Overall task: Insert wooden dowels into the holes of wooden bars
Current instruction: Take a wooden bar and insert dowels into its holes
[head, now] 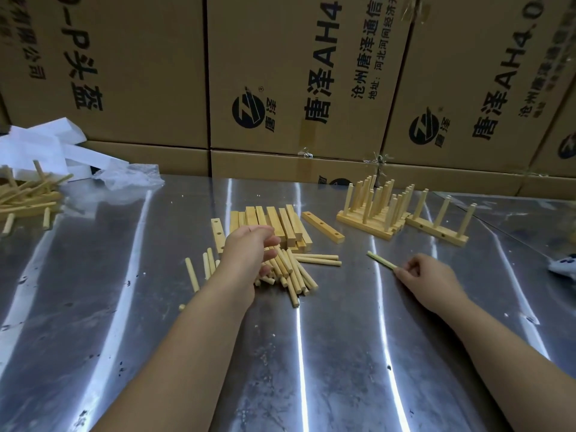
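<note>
Pale yellow dowels [294, 272] and bars [282, 224]. One greenish dowel [381, 262]. Shiny silver table [162, 322] with white streaks of light. Brown boxes [149, 67] with black letters. White paper [43, 148].

Head-worn view, forward-down, close over table [327, 353].

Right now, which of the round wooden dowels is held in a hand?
The lone pale wooden dowel right of the dowel pile: the right hand pinches its near end.

The left hand [246, 255] hides part of the pale wooden dowel heap [294, 271], and whether its fingers [270, 241] grip any.
</note>
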